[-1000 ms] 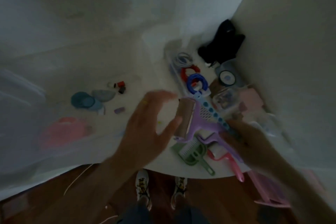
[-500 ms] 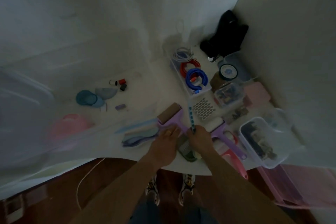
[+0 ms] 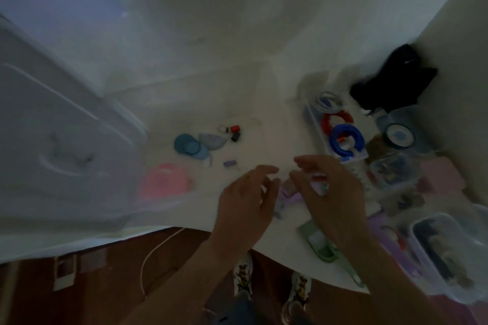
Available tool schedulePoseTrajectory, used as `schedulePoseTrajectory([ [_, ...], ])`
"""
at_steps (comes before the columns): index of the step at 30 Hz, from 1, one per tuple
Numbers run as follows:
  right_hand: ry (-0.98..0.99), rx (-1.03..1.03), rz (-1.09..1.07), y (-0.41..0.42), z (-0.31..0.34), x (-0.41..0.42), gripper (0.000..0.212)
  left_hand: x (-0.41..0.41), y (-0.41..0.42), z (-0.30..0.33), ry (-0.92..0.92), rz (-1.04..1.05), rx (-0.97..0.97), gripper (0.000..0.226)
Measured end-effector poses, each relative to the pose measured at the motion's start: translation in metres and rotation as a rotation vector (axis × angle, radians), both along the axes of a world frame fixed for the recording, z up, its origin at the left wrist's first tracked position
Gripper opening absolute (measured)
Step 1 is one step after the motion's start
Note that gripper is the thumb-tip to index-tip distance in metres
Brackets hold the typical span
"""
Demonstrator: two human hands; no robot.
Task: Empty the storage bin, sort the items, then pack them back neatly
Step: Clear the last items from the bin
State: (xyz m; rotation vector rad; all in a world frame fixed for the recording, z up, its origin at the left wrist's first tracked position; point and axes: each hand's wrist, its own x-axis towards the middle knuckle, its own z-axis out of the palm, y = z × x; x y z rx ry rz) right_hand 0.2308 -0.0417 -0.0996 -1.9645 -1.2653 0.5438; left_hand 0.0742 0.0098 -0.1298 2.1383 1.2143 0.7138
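The view is dim and blurred. My left hand (image 3: 245, 200) and my right hand (image 3: 330, 192) hover side by side over the white table (image 3: 264, 113), fingers loosely spread and holding nothing I can make out. Between and under them lies a purple lint roller (image 3: 287, 192), mostly hidden. The big translucent storage bin (image 3: 66, 140) stands at the left, with a pink item (image 3: 163, 182) seen through its wall. Blue caps (image 3: 190, 146), small spools (image 3: 232, 130) and a purple bit (image 3: 229, 163) lie sorted on the table left of my hands.
A narrow tray holds a blue coil (image 3: 346, 137), a red coil (image 3: 336, 120) and white cable. Black cloth (image 3: 393, 82), a tape roll (image 3: 398, 136), a small clear box (image 3: 393, 169) and a clear tub (image 3: 449, 253) crowd the right. A green brush (image 3: 319, 243) lies at the table's near edge.
Both hands have lifted off the lint roller and the blue perforated piece and moved up and apart. The camera has swung left, showing more of the bin.
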Motion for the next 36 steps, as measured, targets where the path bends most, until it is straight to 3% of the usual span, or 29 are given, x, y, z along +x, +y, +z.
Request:
schedulePoseTrajectory([
  [2,-0.025,0.1,0.096,0.026,0.021,-0.024,0.018,-0.029,0.022,0.021,0.029,0.095,0.096,0.019],
  [4,-0.057,0.115,0.166,0.057,0.02,-0.042,0.018,-0.06,0.05,0.021,0.191,0.18,0.168,0.023],
  [7,-0.091,-0.165,0.318,0.105,-0.009,-0.055,0.029,-0.105,0.091,0.0,0.555,0.208,0.026,0.042],
  [10,-0.143,-0.524,0.52,0.147,-0.046,-0.064,0.048,-0.136,0.122,-0.023,0.764,0.189,-0.169,0.057],
  [17,-0.255,-0.688,0.678,0.219,-0.111,-0.094,0.063,-0.157,0.201,-0.076,0.757,0.051,-0.359,0.069],
  [19,-0.293,-0.654,0.682,0.23,-0.124,-0.103,0.059,-0.153,0.221,-0.094,0.754,-0.069,-0.31,0.068],
  [22,-0.379,-0.577,0.678,0.248,-0.146,-0.117,0.047,-0.145,0.241,-0.12,0.888,-0.241,-0.195,0.073],
  [27,-0.689,-0.504,0.693,0.267,-0.179,-0.139,0.045,-0.14,0.256,-0.148,1.061,-0.327,0.032,0.063],
  [29,-0.752,-0.483,0.671,0.269,-0.184,-0.144,0.037,-0.144,0.257,-0.152,1.071,-0.283,0.119,0.056],
  [31,-0.743,-0.484,0.663,0.271,-0.183,-0.146,0.028,-0.151,0.259,-0.152,1.003,-0.204,0.021,0.056],
  [33,-0.723,-0.499,0.648,0.271,-0.177,-0.144,0.024,-0.157,0.259,-0.146,0.843,-0.092,-0.127,0.052],
  [36,-0.703,-0.536,0.639,0.267,-0.164,-0.14,0.027,-0.164,0.256,-0.134,0.611,0.103,-0.189,0.032],
])
